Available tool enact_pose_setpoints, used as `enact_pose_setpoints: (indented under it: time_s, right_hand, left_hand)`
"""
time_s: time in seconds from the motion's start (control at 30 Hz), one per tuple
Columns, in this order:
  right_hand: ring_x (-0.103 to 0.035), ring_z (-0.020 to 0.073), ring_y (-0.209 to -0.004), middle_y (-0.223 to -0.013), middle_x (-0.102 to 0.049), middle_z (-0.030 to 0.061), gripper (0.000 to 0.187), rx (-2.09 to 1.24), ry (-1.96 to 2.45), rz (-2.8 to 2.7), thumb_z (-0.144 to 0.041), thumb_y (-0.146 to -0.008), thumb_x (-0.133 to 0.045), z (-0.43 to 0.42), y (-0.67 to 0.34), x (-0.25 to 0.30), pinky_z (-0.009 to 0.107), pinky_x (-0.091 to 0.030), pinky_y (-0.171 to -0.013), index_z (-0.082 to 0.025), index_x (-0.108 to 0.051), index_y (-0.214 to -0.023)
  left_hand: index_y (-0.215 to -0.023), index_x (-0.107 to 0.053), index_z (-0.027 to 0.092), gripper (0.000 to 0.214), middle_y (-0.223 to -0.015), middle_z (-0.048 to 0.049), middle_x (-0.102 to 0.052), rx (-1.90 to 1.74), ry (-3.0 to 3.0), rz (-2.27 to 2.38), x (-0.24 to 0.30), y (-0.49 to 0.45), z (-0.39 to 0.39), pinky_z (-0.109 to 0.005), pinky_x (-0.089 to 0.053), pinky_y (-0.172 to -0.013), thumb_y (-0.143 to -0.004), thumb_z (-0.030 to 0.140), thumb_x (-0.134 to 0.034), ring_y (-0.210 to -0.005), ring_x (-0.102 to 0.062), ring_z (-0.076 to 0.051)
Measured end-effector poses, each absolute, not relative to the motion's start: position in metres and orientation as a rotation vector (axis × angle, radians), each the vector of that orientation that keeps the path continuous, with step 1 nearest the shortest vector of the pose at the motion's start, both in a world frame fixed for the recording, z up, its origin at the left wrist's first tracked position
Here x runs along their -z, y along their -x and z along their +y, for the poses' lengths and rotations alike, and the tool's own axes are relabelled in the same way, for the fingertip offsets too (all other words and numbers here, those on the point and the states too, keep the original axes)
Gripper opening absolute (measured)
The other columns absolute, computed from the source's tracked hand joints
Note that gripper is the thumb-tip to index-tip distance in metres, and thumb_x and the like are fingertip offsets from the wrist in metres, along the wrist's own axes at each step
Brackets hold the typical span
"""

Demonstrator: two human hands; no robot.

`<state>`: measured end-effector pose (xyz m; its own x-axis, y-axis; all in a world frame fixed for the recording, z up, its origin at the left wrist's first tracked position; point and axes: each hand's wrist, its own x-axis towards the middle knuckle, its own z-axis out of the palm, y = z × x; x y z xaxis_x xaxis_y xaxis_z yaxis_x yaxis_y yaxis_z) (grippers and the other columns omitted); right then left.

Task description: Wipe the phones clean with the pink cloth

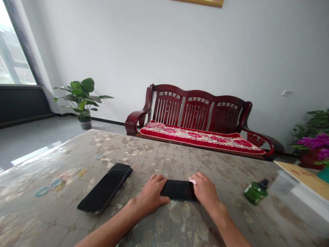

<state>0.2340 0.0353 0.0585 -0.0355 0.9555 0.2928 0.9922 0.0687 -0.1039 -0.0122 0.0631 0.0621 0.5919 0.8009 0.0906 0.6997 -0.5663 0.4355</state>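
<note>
Black and flat, one phone lies on the desk right between my two hands. Its long side runs left to right, so each hand is at one end and neither is nearer. My left hand is half curled, thumb at the near edge, holding that end. My right hand is nearly closed, pinching one small white cloth at the far right corner. To the right are one green bottle and one clear box. To the left lies one big black tablet, then some bands, too bunched to count. Farther off stands one red bench.
</note>
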Motion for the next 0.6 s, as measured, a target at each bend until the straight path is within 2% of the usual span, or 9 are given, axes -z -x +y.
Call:
enact_pose_setpoints:
  time_s: [0.13,0.4,0.6]
  right_hand:
    - [-0.061,0.0206,-0.091,-0.091,-0.067,0.0048,0.027,0.206,2.021,-2.027,-0.005,-0.085,-0.051,0.04,-0.241,-0.057,0.028,-0.041,-0.076,-0.024,-0.07,-0.087]
    - [-0.06,0.0187,-0.091,-0.089,-0.067,0.0024,0.029,0.072,1.775,-2.112,-0.005,-0.085,-0.05,0.032,-0.195,-0.062,0.027,-0.041,-0.078,-0.026,-0.07,-0.088]
    - [-0.06,0.0201,-0.089,-0.087,-0.066,0.0034,0.025,0.168,1.921,-2.024,-0.009,-0.089,-0.049,0.033,-0.215,-0.061,0.028,-0.04,-0.075,-0.025,-0.068,-0.083]
  left_hand:
    - [-0.113,-0.065,0.02,0.044,-0.114,-0.0083,-0.062,-0.387,-2.454,1.219,-0.061,0.012,0.066,-0.036,-0.043,-0.096,-0.073,0.036,-0.072,-0.108,-0.053,-0.03]
    - [-0.104,-0.066,0.019,0.037,-0.107,-0.0072,-0.064,-0.433,-2.483,1.207,-0.057,0.011,0.067,-0.035,-0.044,-0.092,-0.071,0.035,-0.075,-0.104,-0.054,-0.029]
    - [-0.11,-0.066,0.017,0.045,-0.11,-0.0085,-0.064,-0.441,-2.472,1.204,-0.058,0.013,0.067,-0.036,-0.044,-0.094,-0.07,0.036,-0.077,-0.106,-0.053,-0.029]
